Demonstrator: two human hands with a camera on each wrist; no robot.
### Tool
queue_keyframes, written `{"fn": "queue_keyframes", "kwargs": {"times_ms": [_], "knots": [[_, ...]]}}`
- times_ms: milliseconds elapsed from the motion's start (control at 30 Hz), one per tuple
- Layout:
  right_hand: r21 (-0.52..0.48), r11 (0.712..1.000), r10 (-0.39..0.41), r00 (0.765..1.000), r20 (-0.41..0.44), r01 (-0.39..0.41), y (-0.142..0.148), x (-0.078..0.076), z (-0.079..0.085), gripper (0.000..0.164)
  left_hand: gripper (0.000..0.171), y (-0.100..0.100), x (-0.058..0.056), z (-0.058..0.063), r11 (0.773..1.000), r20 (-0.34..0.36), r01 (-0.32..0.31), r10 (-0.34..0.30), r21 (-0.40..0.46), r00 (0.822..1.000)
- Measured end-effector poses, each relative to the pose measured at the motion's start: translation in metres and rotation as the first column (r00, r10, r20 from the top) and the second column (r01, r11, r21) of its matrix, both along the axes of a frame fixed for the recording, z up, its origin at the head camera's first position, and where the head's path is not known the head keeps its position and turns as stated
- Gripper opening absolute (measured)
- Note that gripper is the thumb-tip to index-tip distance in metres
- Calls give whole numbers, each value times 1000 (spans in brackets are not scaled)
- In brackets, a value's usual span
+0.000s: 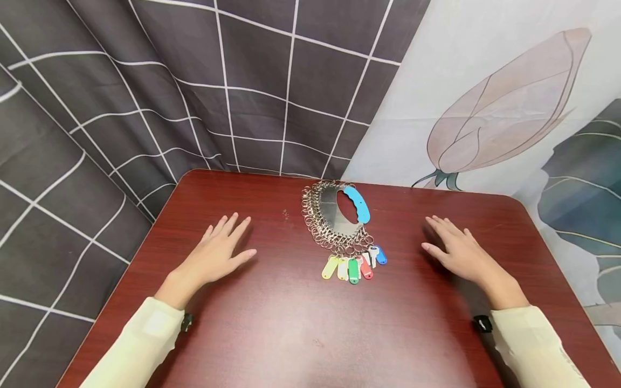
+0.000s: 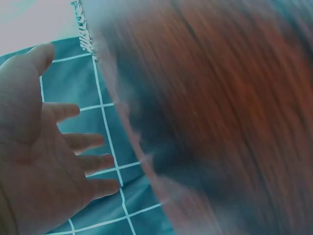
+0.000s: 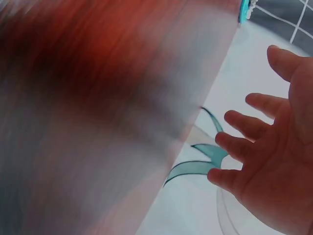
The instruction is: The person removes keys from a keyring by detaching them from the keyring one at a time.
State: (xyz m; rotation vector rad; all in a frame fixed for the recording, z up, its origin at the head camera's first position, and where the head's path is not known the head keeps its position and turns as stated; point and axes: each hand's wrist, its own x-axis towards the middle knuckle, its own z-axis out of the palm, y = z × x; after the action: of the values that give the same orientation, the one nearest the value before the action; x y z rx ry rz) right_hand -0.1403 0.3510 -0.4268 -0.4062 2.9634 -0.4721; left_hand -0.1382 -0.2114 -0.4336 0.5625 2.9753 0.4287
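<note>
A curved metal plate (image 1: 335, 213) with a blue handle (image 1: 359, 205) lies at the back middle of the table. Many small metal rings (image 1: 312, 218) fringe its outer edge. Several plastic key tags hang from the near rings, among them a yellow tag (image 1: 330, 267), a green tag (image 1: 353, 271) and a blue tag (image 1: 381, 255). Beside the blue one shows a silver key (image 1: 373, 255). My left hand (image 1: 217, 253), palm down with fingers spread, is left of the plate and holds nothing. On the other side my right hand (image 1: 460, 253) is likewise spread, palm down, apart from the tags.
The dark red wooden table (image 1: 291, 323) reaches back to hanging cloths. A grey cloth with white grid lines (image 1: 257, 81) hangs behind and at the left. To the right hangs a white cloth with a printed flower (image 1: 504, 108). Both wrists wear small dark devices.
</note>
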Motion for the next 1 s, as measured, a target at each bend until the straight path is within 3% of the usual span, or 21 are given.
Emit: {"fn": "queue_keyframes", "kwargs": {"times_ms": [167, 467, 1000], "knots": [[-3, 1000, 23, 1000, -3, -23, -11, -1, 3, 73, 83, 6, 1, 4, 1000, -18, 15, -15, 8, 1000], [-22, 997, 78, 993, -90, -81, -33, -6, 5, 68, 82, 26, 1, 14, 999, -22, 45, -45, 25, 999], [-80, 991, 103, 993, -58, -108, -59, -18, 2, 62, 79, 67, -9, 14, 994, -13, 107, -107, 37, 994]]}}
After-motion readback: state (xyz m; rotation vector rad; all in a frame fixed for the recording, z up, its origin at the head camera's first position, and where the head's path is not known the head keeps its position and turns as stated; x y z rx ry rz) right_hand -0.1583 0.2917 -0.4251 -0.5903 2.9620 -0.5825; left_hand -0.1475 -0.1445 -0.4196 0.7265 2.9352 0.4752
